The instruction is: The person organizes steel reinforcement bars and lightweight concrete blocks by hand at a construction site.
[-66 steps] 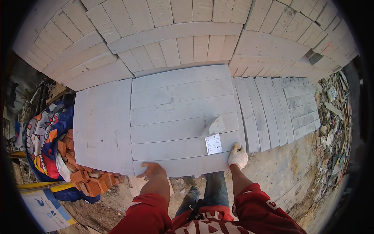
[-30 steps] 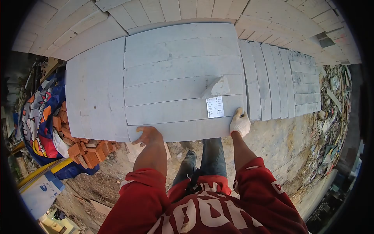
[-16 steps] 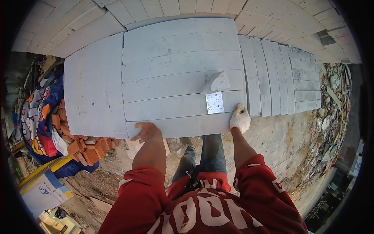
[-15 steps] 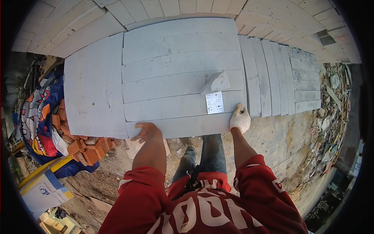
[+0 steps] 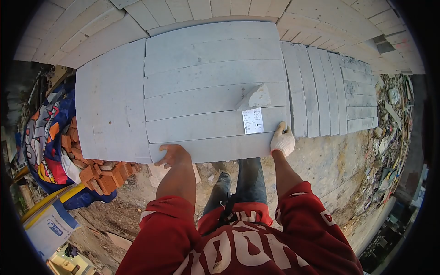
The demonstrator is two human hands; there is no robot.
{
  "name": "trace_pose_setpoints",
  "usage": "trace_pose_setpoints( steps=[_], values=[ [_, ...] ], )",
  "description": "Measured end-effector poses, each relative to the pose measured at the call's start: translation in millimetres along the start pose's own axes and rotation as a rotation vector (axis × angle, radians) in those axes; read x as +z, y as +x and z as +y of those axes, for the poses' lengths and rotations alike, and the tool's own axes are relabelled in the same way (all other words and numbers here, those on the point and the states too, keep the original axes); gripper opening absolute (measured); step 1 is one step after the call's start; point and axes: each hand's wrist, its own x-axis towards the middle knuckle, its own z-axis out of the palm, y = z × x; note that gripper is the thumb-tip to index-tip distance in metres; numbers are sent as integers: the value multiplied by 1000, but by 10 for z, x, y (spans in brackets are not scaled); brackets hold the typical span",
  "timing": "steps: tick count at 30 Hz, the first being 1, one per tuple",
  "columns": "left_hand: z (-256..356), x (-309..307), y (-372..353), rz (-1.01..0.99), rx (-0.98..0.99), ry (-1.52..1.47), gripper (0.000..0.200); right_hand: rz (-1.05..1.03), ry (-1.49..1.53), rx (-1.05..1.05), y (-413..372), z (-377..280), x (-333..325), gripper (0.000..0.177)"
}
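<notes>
A long pale grey concrete block point(image 5: 229, 149) forms the near edge of a stack of similar blocks point(image 5: 206, 73). My bare left hand point(image 5: 174, 156) grips this block near its left end, fingers curled against its front edge. At the block's right end is my right hand point(image 5: 283, 141), in a white glove and wrapped round the corner. A paper with handwriting point(image 5: 253, 120) lies on the block just behind, and a broken wedge-shaped chunk of block point(image 5: 255, 96) rests by its upper edge. The undersides of both grips are hidden.
More blocks point(image 5: 314, 91) stand in rows to the right, with a taller block stack point(image 5: 206, 9) behind. Red bricks point(image 5: 107, 178) are heaped at the left beside a colourful tarp point(image 5: 46, 137). Rubble point(image 5: 389, 137) lines the far right. My legs stand on dusty ground point(image 5: 321, 169).
</notes>
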Motion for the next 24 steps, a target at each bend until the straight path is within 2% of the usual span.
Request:
trace_pose_setpoints(
  steps=[2, 9, 17, 18, 20, 22, 23, 24],
  values=[
    [288, -522, -277, 129, -333, -540, 81, -2, -2, 2, 5, -4, -2, 65],
    [77, -546, -286, 140, -403, -423, 84, -12, -11, -9, -1, -7, -21, 64],
    [406, -574, -293, 109, -476, -404, 88, -40, 26, -7, -31, -6, -100, 63],
    [406, -420, -200, 110, -475, -421, 88, -48, 15, -3, -24, -8, -101, 63],
    [137, -13, 74, 0, -361, -357, 83, -40, 40, -15, 1, -24, -91, 62],
    [157, 399, 275, -96, -244, -273, 78, -45, 52, -18, -22, 15, -113, 62],
    [113, 289, 292, -140, -187, -227, 76, -42, 48, -27, -23, 16, -129, 61],
    [-240, 117, 325, -127, -185, -234, 76, -39, 47, -37, -30, 19, -141, 61]
  ],
)
